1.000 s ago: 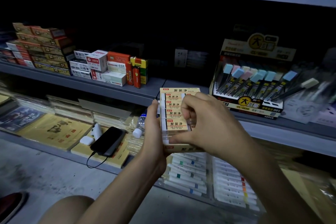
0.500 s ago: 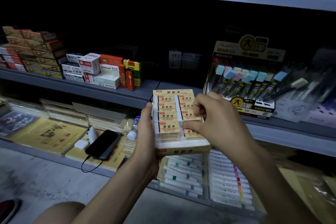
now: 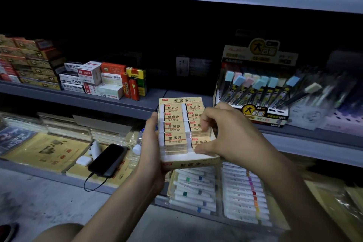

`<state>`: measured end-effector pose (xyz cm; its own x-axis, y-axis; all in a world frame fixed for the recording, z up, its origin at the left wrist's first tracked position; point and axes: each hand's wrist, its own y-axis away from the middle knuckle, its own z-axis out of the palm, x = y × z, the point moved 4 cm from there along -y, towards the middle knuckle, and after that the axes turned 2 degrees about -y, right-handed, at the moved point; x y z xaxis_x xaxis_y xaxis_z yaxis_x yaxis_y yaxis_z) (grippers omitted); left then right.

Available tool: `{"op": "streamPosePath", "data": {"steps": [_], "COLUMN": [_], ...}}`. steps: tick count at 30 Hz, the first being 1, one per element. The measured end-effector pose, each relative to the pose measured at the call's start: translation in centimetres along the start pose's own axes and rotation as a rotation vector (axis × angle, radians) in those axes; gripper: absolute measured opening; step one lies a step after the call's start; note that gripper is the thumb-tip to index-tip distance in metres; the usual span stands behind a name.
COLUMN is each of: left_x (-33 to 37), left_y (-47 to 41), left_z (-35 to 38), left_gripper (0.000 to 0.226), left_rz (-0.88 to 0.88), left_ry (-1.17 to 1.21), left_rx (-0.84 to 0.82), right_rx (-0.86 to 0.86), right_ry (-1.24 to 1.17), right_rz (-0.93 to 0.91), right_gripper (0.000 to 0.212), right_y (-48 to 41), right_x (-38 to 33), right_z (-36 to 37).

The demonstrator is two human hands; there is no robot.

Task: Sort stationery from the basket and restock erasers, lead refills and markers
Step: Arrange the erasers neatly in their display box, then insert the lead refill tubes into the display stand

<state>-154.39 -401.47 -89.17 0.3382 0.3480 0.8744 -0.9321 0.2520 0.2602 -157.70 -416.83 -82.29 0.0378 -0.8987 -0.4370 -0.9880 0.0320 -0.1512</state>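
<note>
- Since a moment ago the eraser box [image 3: 188, 160] has tipped more open to view; both columns of erasers now show, where the right hand covered the right column a second before.
- The right hand [image 3: 228, 133] has slid toward the near right corner of the box, its thumb lying along the near rim and its fingertips [image 3: 204, 125] curled down onto the erasers [image 3: 172, 126] of the right column.
- Whether those fingers pinch one eraser or only press on the row, I cannot tell.
- The left hand [image 3: 152, 150] stays clamped around the box's left side, thumb up along the wall, palm under the base, forearm rising from the near left.
- The box is held in the air in front of the middle shelf [image 3: 117, 102], above the marker packs [image 3: 220, 192] on the lower shelf.
- The lead refill display [image 3: 257, 84] stands on the middle shelf, just right of and beyond the box.
- A phone [image 3: 108, 159] on a cable lies on the lower shelf to the left.
</note>
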Motion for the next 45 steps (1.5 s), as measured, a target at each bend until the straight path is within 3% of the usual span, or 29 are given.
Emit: {"op": "streamPosePath", "data": {"steps": [6,11,16,20,23,27,30,41,45], "left_x": [0.3,0.7,0.8,1.1,1.1,1.9,2.4,3.4,3.6], "left_y": [0.2,0.6,0.9,0.7,0.3,1.4,1.1,-1.9,-2.5], "left_z": [-0.3,-1.3,-2.4,-2.9,-4.2,-5.5,-6.0,-6.3,-5.2], "left_gripper": [0.063,0.063,0.053,0.047,0.059,0.058,0.065,0.058,0.037], "left_rz": [0.005,0.012,0.045,0.074,0.053,0.261,0.371,0.593,0.715], "left_ry": [-0.020,-0.041,-0.066,-0.261,-0.337,-0.695,-0.790,-0.905,-1.012], "left_rx": [0.016,0.044,-0.041,-0.132,-0.123,-0.152,-0.178,0.124,0.220], "right_rx": [-0.016,-0.160,-0.038,-0.003,0.040,0.124,0.167,0.310,0.381], "right_ry": [-0.142,-0.094,-0.038,-0.045,-0.066,-0.074,-0.090,-0.129,-0.132], "right_rz": [-0.019,-0.062,-0.188,-0.212,-0.209,-0.197,-0.175,-0.101,-0.082], "right_gripper": [0.038,0.038,0.018,0.018,0.021,0.021,0.024,0.021,0.013], "right_y": [1.4,3.6,4.4,4.6,4.5,4.3,4.0,0.9,-0.5], "right_x": [0.0,0.1,0.3,0.3,0.3,-0.2,-0.4,0.3,0.7], "right_z": [-0.7,-0.3,0.7,1.7,2.0,2.1,2.3,3.4,4.1]}}
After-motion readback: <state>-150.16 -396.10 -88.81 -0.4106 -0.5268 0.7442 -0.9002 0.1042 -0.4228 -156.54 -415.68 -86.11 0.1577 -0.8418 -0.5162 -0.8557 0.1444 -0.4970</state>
